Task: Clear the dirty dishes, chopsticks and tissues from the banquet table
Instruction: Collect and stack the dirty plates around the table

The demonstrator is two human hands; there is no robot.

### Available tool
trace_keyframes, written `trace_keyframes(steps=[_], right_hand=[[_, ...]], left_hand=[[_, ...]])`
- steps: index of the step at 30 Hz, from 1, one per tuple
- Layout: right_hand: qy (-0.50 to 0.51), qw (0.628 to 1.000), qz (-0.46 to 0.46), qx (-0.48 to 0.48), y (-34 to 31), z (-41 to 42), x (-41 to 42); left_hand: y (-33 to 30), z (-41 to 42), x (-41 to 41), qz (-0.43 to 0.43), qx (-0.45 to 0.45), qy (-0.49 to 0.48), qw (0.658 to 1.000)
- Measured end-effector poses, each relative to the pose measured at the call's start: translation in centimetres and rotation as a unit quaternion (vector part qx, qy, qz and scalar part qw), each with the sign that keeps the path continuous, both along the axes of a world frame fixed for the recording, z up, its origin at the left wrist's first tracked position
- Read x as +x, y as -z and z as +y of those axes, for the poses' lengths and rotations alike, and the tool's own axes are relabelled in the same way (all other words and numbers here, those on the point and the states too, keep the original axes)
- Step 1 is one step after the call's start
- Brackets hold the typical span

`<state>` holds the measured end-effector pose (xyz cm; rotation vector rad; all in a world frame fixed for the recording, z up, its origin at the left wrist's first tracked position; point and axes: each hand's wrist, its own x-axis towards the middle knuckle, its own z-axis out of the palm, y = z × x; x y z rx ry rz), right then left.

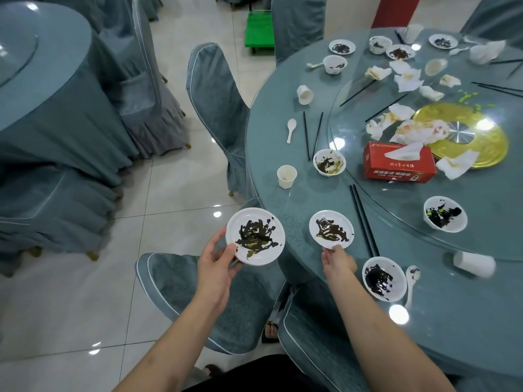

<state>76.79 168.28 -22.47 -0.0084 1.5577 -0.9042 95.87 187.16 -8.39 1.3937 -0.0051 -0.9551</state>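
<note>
My left hand (216, 260) holds a white plate (255, 236) smeared with dark sauce, off the table's edge above a chair. My right hand (338, 260) touches the near rim of a second dirty plate (331, 229) that lies on the round banquet table (271, 142); whether its fingers grip the rim I cannot tell. Beside that hand stand a dirty bowl (383, 278) and a white spoon (411, 278). A pair of black chopsticks (363, 220) lies just past the plate. Crumpled tissues (407, 77) litter the glass turntable (481, 199).
More dirty bowls (329, 162) (445, 214), paper cups (286, 176) (474, 264), a red tissue box (399, 162) and a gold platter (492, 142) sit on the table. Covered chairs (215, 108) (198, 292) ring it. A green cart (259, 31) stands on the tiled floor.
</note>
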Motion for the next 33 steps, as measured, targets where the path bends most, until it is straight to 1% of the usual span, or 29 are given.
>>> trace_keyframes(steps=[3,6,12,16,22,28,33], right_hand=[[0.004,0.999,0.02,-0.034,-0.8,0.9,0.3],[0.006,0.997,0.019,-0.078,-2.4,2.0,1.0],[-0.045,0.986,-0.007,-0.161,-7.0,6.1,3.9],[-0.09,0.973,0.013,-0.212,-9.8,9.1,7.5],[-0.172,0.95,0.04,-0.256,-12.0,13.7,13.6],[-0.21,0.935,0.07,-0.277,-13.8,19.1,19.8],[-0.262,0.918,0.062,-0.29,-15.4,22.6,25.0]], left_hand=[[0.1,0.5,0.4,0.007,0.003,0.004,1.0],[0.1,1.2,1.5,0.014,-0.005,0.012,1.0],[-0.3,3.3,4.4,0.033,-0.023,0.027,0.999],[-1.1,5.1,6.9,0.036,-0.038,0.037,0.998],[-2.0,8.5,11.6,0.029,-0.046,0.056,0.997],[-2.8,12.8,16.8,0.025,-0.075,0.075,0.994],[-3.2,15.7,20.8,0.028,-0.104,0.068,0.992]])
